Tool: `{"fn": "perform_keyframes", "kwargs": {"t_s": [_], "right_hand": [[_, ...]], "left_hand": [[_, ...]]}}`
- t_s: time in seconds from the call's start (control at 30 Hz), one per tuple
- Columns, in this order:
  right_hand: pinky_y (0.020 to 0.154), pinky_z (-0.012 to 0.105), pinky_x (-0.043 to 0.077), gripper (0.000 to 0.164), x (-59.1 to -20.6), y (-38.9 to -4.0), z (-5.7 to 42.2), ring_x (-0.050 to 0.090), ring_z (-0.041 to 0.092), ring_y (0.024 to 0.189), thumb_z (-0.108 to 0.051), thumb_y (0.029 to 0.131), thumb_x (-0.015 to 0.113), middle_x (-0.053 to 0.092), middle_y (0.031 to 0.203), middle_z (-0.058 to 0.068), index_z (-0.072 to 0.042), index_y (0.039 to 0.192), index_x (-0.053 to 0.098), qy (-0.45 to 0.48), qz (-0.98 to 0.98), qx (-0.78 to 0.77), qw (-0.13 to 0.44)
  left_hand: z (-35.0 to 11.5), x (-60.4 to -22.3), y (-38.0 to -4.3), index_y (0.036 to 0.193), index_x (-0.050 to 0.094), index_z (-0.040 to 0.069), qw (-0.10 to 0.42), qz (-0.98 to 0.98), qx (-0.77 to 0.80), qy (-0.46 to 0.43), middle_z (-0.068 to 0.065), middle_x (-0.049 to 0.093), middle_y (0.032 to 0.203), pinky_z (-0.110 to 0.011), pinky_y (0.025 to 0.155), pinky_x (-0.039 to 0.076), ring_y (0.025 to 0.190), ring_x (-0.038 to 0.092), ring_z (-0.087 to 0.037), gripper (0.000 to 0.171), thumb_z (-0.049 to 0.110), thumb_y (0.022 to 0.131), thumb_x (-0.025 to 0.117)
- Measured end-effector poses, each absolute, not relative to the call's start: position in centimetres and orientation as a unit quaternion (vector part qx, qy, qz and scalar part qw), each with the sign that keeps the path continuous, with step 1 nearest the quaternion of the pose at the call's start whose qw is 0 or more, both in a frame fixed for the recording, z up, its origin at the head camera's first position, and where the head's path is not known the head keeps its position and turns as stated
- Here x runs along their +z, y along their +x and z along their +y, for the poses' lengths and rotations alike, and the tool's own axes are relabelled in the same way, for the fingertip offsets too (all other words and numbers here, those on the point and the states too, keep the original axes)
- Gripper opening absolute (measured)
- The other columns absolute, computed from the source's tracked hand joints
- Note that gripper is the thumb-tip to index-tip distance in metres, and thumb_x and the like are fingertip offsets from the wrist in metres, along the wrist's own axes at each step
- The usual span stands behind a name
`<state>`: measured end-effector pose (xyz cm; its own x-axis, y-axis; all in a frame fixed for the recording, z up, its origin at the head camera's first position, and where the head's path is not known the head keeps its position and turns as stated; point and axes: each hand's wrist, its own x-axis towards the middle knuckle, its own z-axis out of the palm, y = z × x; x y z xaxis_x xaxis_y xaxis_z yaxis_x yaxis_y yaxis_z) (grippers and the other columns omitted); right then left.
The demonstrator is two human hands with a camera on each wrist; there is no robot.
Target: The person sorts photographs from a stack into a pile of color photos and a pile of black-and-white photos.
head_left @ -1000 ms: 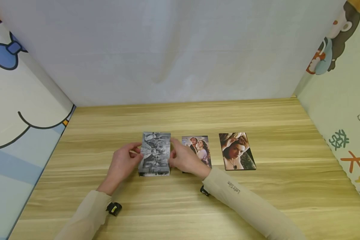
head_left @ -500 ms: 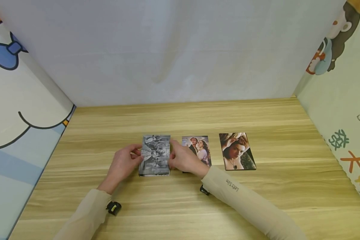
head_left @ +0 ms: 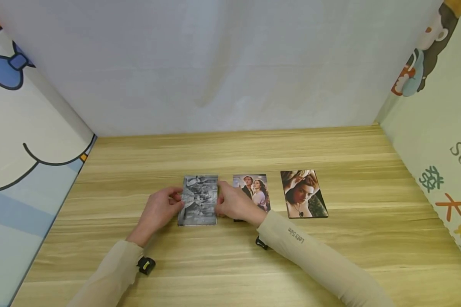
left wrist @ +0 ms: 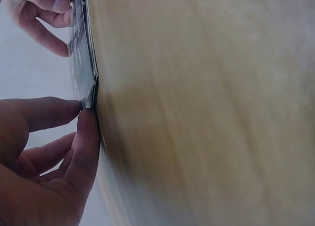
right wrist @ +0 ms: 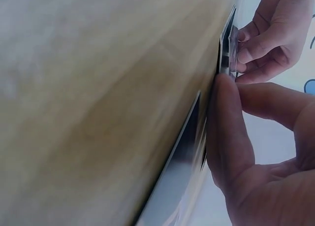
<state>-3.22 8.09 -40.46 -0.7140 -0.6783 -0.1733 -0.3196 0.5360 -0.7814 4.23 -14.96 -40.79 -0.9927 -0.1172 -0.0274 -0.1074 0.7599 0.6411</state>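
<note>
A black-and-white photo card point(head_left: 199, 200) lies level over the left part of the wooden table. It appears to sit on a thin stack, whose layered edge shows in both wrist views. My left hand point(head_left: 159, 209) pinches its left edge between thumb and fingers. At the right edge, my right hand point(head_left: 236, 204) holds it with thumb and fingertips. Under the right wrist is a color photo card of a couple point(head_left: 258, 192), its lower part hidden by that hand. A portrait photo card point(head_left: 304, 194) lies farther right, apart from both hands.
The wooden table point(head_left: 230, 273) meets a pale cloth wall point(head_left: 230, 68) at the back. Printed panels stand on the left point(head_left: 30, 128) and right point(head_left: 426, 140). Each wrist wears a dark strap device, such as the left wrist device point(head_left: 146, 265).
The black-and-white card has come down slightly toward the person and now lines up with the stack beneath it. Both hands keep their hold on its edges; the other cards stay put.
</note>
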Motion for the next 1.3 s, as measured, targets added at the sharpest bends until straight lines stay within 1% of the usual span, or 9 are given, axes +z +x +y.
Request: {"fn": "perform_keyframes", "kwargs": {"t_s": [0.17, 0.33, 0.6, 0.73, 0.9, 1.0, 1.13, 1.2, 1.3], "right_hand": [[0.056, 0.028, 0.044, 0.081, -40.4, -3.4, 8.1, 0.060, 0.015, 0.063, -0.005, 0.091, 0.072, 0.066, 0.083, -0.002, 0.003, 0.159, 0.029, -0.297, 0.846, -0.374, 0.239], [0.057, 0.027, 0.044, 0.080, -40.5, -3.5, 8.0, 0.062, 0.014, 0.064, -0.006, 0.093, 0.071, 0.067, 0.081, -0.002, 0.004, 0.160, 0.027, -0.302, 0.845, -0.369, 0.243], [0.060, 0.027, 0.051, 0.079, -40.4, -3.6, 8.1, 0.069, 0.016, 0.069, -0.005, 0.094, 0.070, 0.068, 0.083, -0.001, 0.004, 0.160, 0.028, -0.295, 0.830, -0.392, 0.265], [0.062, 0.028, 0.051, 0.074, -40.4, -3.5, 8.5, 0.069, 0.017, 0.072, -0.006, 0.096, 0.067, 0.070, 0.088, 0.000, 0.002, 0.160, 0.031, -0.288, 0.820, -0.413, 0.274], [0.064, 0.031, 0.050, 0.065, -40.2, -3.4, 9.2, 0.065, 0.017, 0.076, -0.011, 0.098, 0.063, 0.069, 0.096, 0.000, -0.002, 0.158, 0.038, -0.279, 0.817, -0.430, 0.264], [0.068, 0.033, 0.050, 0.061, -40.1, -3.4, 9.7, 0.065, 0.018, 0.082, -0.014, 0.100, 0.062, 0.067, 0.101, 0.002, -0.003, 0.156, 0.041, -0.276, 0.811, -0.449, 0.255], [0.075, 0.037, 0.055, 0.058, -40.0, -3.4, 10.4, 0.067, 0.021, 0.097, -0.017, 0.102, 0.061, 0.066, 0.108, 0.005, -0.003, 0.155, 0.044, -0.278, 0.800, -0.477, 0.236], [0.081, 0.039, 0.056, 0.057, -39.8, -3.3, 10.8, 0.066, 0.024, 0.105, -0.017, 0.102, 0.061, 0.065, 0.112, 0.006, -0.003, 0.155, 0.044, -0.276, 0.793, -0.493, 0.228], [0.089, 0.043, 0.056, 0.057, -39.6, -3.2, 11.4, 0.065, 0.027, 0.111, -0.017, 0.103, 0.061, 0.064, 0.118, 0.008, -0.003, 0.155, 0.044, -0.275, 0.784, -0.512, 0.218]], "left_hand": [[-15.1, -41.0, 4.2, 0.129, 0.065, -0.009, 0.002, -0.940, -0.336, 0.062, -0.015, 0.071, 0.103, -0.045, 0.085, 0.059, 0.095, 0.072, -0.030, 0.041, 0.004, 0.091, 0.069], [-15.1, -41.1, 4.1, 0.128, 0.066, -0.009, -0.004, -0.943, -0.327, 0.068, -0.015, 0.072, 0.104, -0.045, 0.085, 0.059, 0.095, 0.071, -0.030, 0.040, 0.006, 0.091, 0.070], [-15.0, -40.7, 4.1, 0.130, 0.066, -0.008, -0.021, -0.947, -0.312, 0.078, -0.013, 0.071, 0.104, -0.046, 0.084, 0.058, 0.096, 0.071, -0.028, 0.041, 0.010, 0.093, 0.070], [-15.0, -40.6, 4.2, 0.130, 0.067, -0.007, -0.025, -0.948, -0.308, 0.080, -0.012, 0.071, 0.103, -0.045, 0.082, 0.057, 0.095, 0.070, -0.028, 0.042, 0.012, 0.093, 0.070], [-14.9, -40.5, 4.4, 0.131, 0.066, -0.007, -0.012, -0.946, -0.316, 0.079, -0.012, 0.071, 0.102, -0.042, 0.080, 0.057, 0.096, 0.070, -0.028, 0.044, 0.014, 0.093, 0.068], [-14.8, -40.4, 4.5, 0.135, 0.063, -0.006, -0.001, -0.941, -0.327, 0.083, -0.013, 0.071, 0.106, -0.041, 0.081, 0.057, 0.098, 0.072, -0.029, 0.047, 0.015, 0.093, 0.066], [-14.5, -40.2, 4.7, 0.139, 0.060, -0.004, 0.015, -0.933, -0.348, 0.091, -0.014, 0.071, 0.111, -0.042, 0.084, 0.058, 0.100, 0.073, -0.028, 0.049, 0.015, 0.094, 0.065], [-14.3, -40.1, 4.8, 0.139, 0.060, -0.004, 0.025, -0.930, -0.355, 0.090, -0.014, 0.071, 0.113, -0.044, 0.084, 0.058, 0.100, 0.072, -0.029, 0.049, 0.015, 0.094, 0.065], [-13.9, -39.9, 4.8, 0.138, 0.061, -0.004, 0.045, -0.929, -0.357, 0.088, -0.015, 0.072, 0.113, -0.045, 0.084, 0.058, 0.099, 0.072, -0.029, 0.046, 0.013, 0.095, 0.064]]}}
